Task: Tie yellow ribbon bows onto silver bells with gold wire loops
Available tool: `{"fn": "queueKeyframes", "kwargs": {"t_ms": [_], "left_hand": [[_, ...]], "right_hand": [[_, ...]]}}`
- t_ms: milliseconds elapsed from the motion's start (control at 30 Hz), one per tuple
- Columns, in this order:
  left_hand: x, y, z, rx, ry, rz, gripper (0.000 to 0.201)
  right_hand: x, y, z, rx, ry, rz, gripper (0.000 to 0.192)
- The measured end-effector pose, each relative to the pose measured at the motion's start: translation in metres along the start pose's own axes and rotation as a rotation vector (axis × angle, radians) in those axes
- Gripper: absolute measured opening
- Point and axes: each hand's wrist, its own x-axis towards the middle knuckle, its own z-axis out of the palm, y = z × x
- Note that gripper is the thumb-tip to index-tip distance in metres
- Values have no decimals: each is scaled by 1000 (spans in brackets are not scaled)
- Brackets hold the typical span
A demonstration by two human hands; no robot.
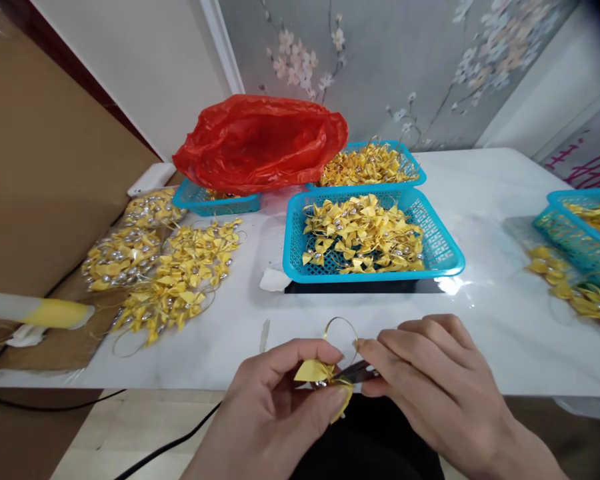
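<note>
the left hand [275, 400] pinches a small yellow ribbon bow with a silver bead and a thin gold wire loop [324, 371] between thumb and forefinger, low at the near edge of the white tabletop [480, 200]. the right hand [430, 380] is closed around a slim dark metal tool, seemingly small scissors or tweezers [357, 371], whose tip meets the bow near its knot. to do this well, it seems best to keep the bow pinched flat and steady, work with the tool's tip only, and spare the wire loop above. behind sit a blue plastic basket of yellow bows [370, 237], a red plastic bag [260, 143] and loose bows at left [180, 280].
</note>
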Motion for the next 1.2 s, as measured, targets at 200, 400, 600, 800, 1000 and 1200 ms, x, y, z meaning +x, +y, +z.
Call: {"fn": "queueKeyframes", "kwargs": {"t_ms": [200, 400, 600, 800, 1000, 1200], "left_hand": [[-1, -1, -1, 4, -20, -15, 20], [-1, 0, 1, 16, 26, 12, 19], [-1, 1, 0, 9, 10, 3, 19], [0, 1, -1, -5, -8, -19, 19], [1, 0, -1, -10, -15, -19, 17], [1, -1, -1, 5, -1, -22, 19]], "right_hand": [[0, -1, 1, 24, -15, 3, 14], [2, -2, 3, 20, -9, -5, 12], [-1, -1, 5, 28, 4, 2, 13], [-2, -1, 5, 37, -5, 0, 16], [-3, -1, 6, 50, -9, -7, 13], [-1, -1, 7, 71, 14, 27, 9]]}}
